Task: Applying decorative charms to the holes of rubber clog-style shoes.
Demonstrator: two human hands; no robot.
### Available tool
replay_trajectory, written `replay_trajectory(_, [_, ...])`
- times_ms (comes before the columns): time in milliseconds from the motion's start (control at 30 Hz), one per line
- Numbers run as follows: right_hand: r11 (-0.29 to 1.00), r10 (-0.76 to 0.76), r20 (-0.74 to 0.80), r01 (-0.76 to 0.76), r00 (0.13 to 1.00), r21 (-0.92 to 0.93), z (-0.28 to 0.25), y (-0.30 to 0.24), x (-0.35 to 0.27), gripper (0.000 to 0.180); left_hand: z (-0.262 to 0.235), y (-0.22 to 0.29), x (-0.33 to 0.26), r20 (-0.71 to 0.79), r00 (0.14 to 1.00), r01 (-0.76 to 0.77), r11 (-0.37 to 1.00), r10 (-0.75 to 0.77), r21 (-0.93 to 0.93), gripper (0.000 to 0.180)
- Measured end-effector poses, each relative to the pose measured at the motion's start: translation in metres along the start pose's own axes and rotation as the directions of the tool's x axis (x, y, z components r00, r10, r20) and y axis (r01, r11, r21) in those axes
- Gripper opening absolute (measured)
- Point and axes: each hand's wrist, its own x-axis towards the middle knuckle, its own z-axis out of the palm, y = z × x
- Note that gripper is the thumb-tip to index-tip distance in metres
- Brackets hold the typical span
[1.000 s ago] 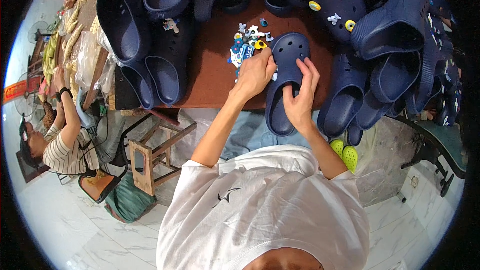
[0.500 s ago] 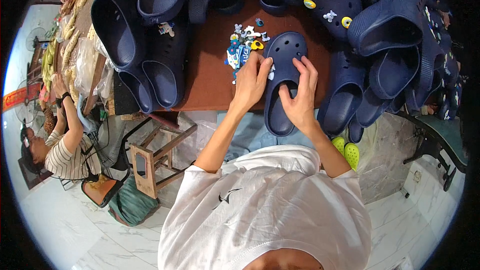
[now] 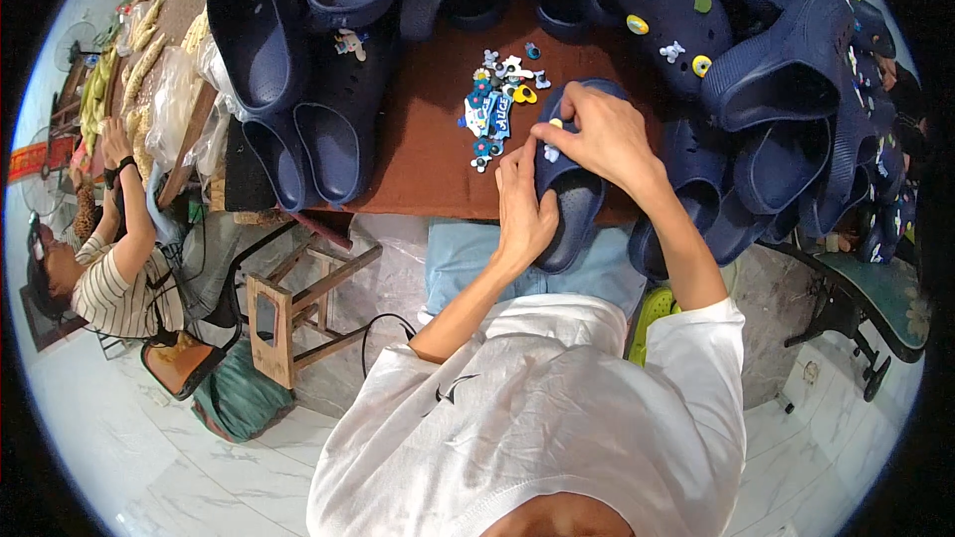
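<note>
A navy clog (image 3: 569,201) lies on the brown tabletop with its toe pointing away from me. My left hand (image 3: 525,207) grips its left side, the thumb at the foot opening and the fingers along the outer edge. Over the toe, my right hand (image 3: 605,134) is closed, thumb and finger at a small pale yellow-and-white shoe charm (image 3: 555,124). Just below it a white charm (image 3: 550,152) sits on the clog. The right hand covers most of the toe holes. Left of the clog lies a pile of loose shoe charms (image 3: 487,109), blue, white and yellow.
Navy clogs (image 3: 252,35) crowd the table's left, far and right sides, some with charms. A wooden stool (image 3: 298,313) stands at lower left, near a seated person (image 3: 124,268) working at another table. Lime-green clogs (image 3: 652,318) are below the table edge at right.
My right hand has moved from the foot opening up over the toe and charm. My left hand has slid down from the charm to the clog's side. The view has shifted slightly.
</note>
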Motion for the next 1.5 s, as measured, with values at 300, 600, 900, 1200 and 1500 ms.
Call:
replay_trajectory(300, [0.963, -0.001, 0.063, 0.018, 0.998, -0.267, 0.011, 0.004, 0.020, 0.039, 0.002, 0.005, -0.004, -0.094, 0.993, 0.050, 0.962, -0.078, -0.270, 0.041])
replay_trajectory(600, [0.960, -0.180, 0.146, 0.206, 0.973, -0.189, 0.001, 0.016, 0.020, 0.029, -0.005, 0.011, 0.003, -0.118, 0.993, -0.046, 0.975, 0.021, -0.216, 0.039])
replay_trajectory(900, [0.944, -0.316, 0.119, 0.324, 0.941, -0.059, 0.005, 0.029, 0.016, 0.017, -0.008, 0.006, 0.006, -0.142, 0.986, -0.107, 0.981, 0.084, -0.163, 0.036])
replay_trajectory(1200, [0.815, -0.565, 0.007, 0.557, 0.825, 0.159, 0.006, 0.046, 0.016, 0.017, -0.022, -0.010, 0.007, -0.020, 1.000, -0.006, 0.943, -0.001, -0.334, 0.033])
replay_trajectory(1500, [0.864, -0.481, 0.028, 0.468, 0.876, 0.189, 0.032, 0.049, 0.032, 0.029, -0.022, -0.008, 0.010, -0.011, 1.000, 0.018, 0.925, -0.024, -0.379, 0.029])
